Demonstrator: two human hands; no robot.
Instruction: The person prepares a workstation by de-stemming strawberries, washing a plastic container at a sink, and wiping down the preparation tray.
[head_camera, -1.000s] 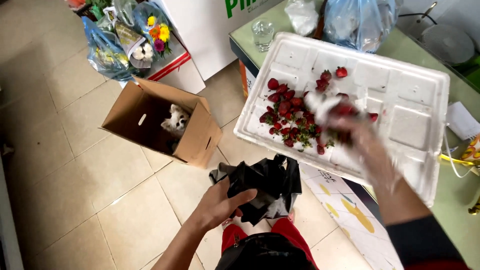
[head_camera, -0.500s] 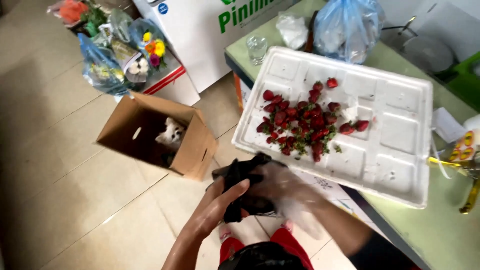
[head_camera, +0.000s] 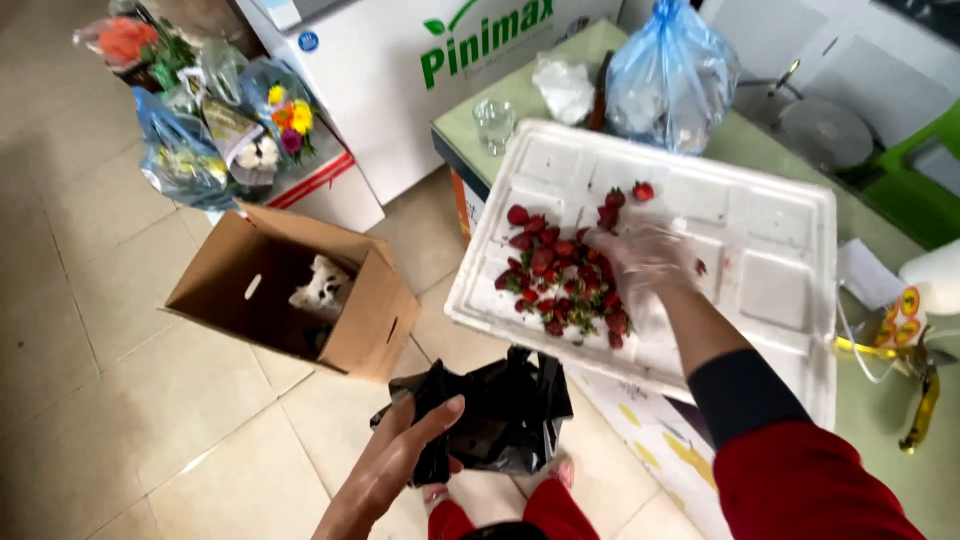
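Right hand, gloved, has gone back from the bag to the strawberries, fingers spread open; left hand still grips the black bag; another picking begins.

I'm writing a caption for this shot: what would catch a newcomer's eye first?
The heap of red strawberries on the white foam tray, where the right hand, in a clear glove, reaches in. Below, the left hand holds a black plastic bag open. On the floor to the left, a small white animal sits in a cardboard box.
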